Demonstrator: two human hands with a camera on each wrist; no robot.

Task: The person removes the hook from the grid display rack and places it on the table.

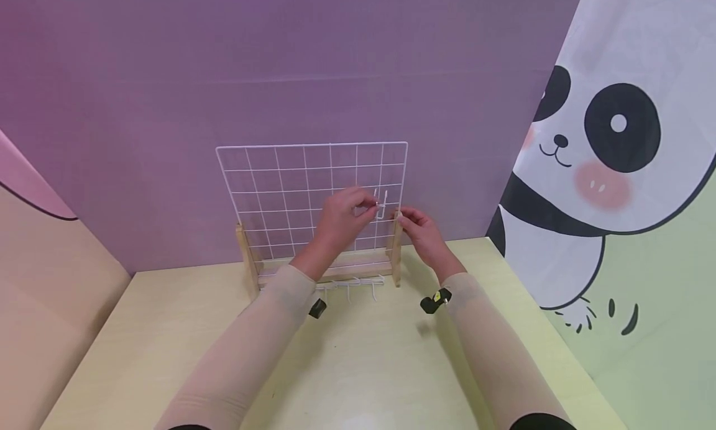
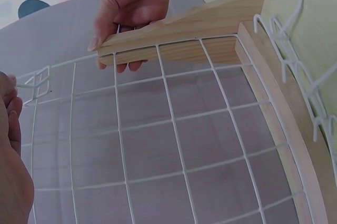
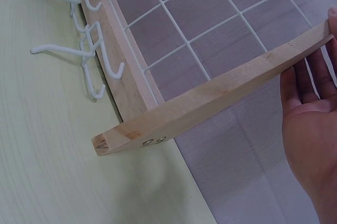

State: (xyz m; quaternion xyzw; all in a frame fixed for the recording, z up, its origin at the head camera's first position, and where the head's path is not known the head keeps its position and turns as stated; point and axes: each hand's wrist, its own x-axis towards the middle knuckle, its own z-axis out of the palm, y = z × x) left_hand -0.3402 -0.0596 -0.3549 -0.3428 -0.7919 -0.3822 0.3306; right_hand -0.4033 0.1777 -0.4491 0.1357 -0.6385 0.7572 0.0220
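Observation:
A white wire grid panel (image 1: 291,194) stands upright in a wooden stand (image 1: 246,256) at the back of the table. My left hand (image 1: 341,222) is in front of the grid's right part, pinching a white wire hook (image 1: 383,205). In the left wrist view this hook (image 2: 38,84) lies against the grid wires near the top right side. My right hand (image 1: 423,236) grips the upper end of the stand's right wooden side piece (image 3: 210,92), thumb on top and fingers beneath. Its fingertips (image 2: 134,66) show under the wood in the left wrist view.
Several loose white hooks (image 1: 351,284) lie in a row on the table (image 1: 363,368), along the stand's front. Behind the stand hangs a purple backdrop (image 1: 335,57). A panda picture (image 1: 610,169) covers the wall on the right.

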